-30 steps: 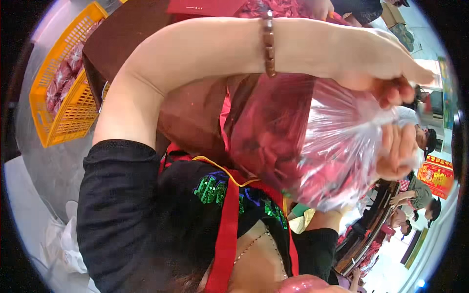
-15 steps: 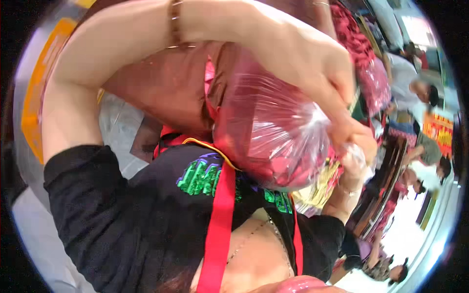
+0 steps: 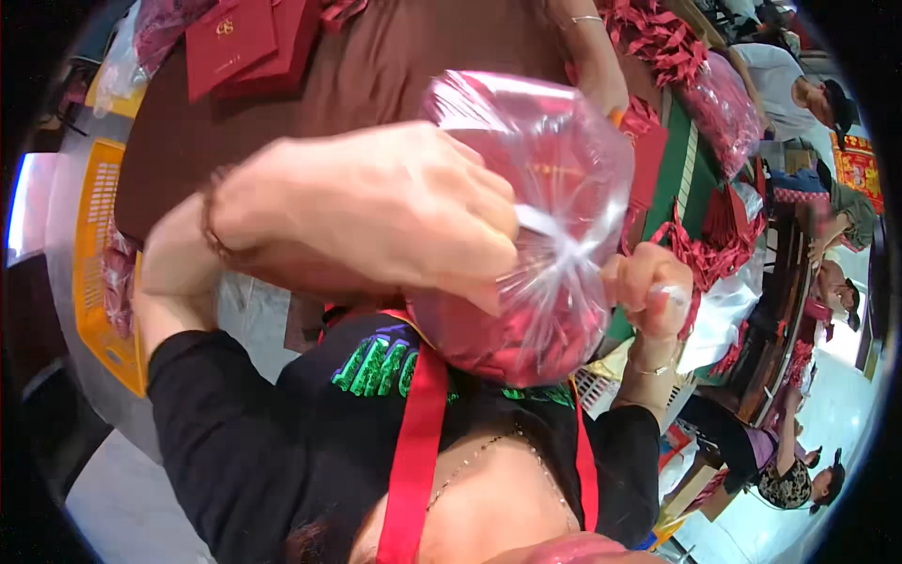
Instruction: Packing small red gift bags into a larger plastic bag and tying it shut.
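Bag-wrangling notes, for anyone interested. The clear bag is up in front of the chest, by the near edge of the brown cloth, with red stuff packed inside. Can't tell if anything's propping it from below. Its plastic is pulled into a star-shaped gather, and I'd say that's the spot to look after.

The right hand is clenched right beside it and looks to be gripping the bunched plastic. Good call imo: pinch tight up against the gather so the pleats can't fan out. The left hand has its fingers curled in over the bag's left side, but it's blurry, so I can't tell whether it's got plastic in its grip or is just brushing it.

The bag looks a bit puffy, so I'd squeeze some air out before cinching harder. Pull smoothly too, no yanking, since film that thin probably tears easily. Mind your elbows as well: another person's hand is just past the bag.
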A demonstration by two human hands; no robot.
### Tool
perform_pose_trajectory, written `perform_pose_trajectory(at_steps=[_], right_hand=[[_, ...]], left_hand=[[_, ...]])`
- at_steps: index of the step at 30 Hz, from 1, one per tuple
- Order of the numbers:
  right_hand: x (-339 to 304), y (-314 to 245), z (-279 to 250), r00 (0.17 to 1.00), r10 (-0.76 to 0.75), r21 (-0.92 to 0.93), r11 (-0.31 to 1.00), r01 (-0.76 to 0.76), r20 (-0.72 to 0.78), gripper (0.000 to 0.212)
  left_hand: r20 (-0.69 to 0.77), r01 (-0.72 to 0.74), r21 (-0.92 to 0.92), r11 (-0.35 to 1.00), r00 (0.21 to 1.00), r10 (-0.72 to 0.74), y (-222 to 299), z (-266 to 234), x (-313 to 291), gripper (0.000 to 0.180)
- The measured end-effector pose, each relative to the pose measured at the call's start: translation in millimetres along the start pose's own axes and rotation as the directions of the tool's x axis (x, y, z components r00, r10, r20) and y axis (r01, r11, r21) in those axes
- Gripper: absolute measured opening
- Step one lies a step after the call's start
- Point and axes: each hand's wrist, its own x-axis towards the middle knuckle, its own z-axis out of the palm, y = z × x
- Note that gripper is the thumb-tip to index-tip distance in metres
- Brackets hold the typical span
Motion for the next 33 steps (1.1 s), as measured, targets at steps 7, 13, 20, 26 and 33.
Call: perform_pose_trajectory(at_steps=[7, 13, 20, 26, 33], right_hand=[[15, -2, -18, 0.934, -0.164, -0.679, 0.726, -0.104, -0.318, 0.029], [20, -31, -24, 0.93, 0.181, -0.727, 0.584, -0.363, -0.319, 0.026], [40, -51, 3, 0.836, 0.482, -0.854, 0.287, -0.433, -0.262, 0.019], [49, -43, 20, 0.963, 0.15, -0.848, 0.516, 0.118, 0.225, 0.025], [42, -30, 43, 0.978, 0.209, -0.432, 0.882, -0.189, -0.002, 0.052]], left_hand=[[-0.487, 0.131, 0.286, 0.949, 0.873, 0.026, -20, 44, -11, 0.036], [-0.603, 0.128, 0.345, 0.93, 0.789, 0.115, -26, 61, -7, 0.039], [-0.59, 0.132, 0.402, 0.906, 0.794, 0.147, -28, 60, -10, 0.039], [-0.608, 0.107, 0.401, 0.91, 0.774, 0.177, -28, 61, -8, 0.037], [-0.599, 0.094, 0.337, 0.937, 0.789, 0.137, -28, 54, -13, 0.031]])
